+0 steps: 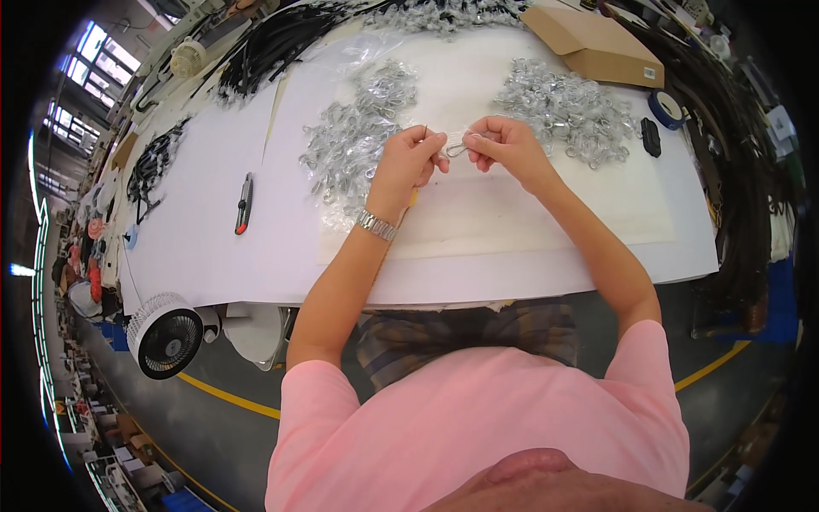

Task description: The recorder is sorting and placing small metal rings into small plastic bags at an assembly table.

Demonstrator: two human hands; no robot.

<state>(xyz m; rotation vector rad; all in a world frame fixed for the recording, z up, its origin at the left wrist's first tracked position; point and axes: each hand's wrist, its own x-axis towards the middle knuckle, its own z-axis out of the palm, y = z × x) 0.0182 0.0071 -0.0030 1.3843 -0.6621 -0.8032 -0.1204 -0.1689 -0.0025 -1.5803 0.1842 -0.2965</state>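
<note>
While both hands meet above the white desk [512, 247], the left hand [408, 162] and right hand [503, 143] pinch a small metal clip [458, 148] between fingertips, flanked by a left clip pile [358, 136] and a right clip pile [567, 107].

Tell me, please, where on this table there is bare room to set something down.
Bare table lies around the utility knife, left of the left pile of metal clips, and along the near edge below both hands. The right near corner, under the right pile, is free too. The far side is crowded with piles, black straps and a cardboard box.
</note>
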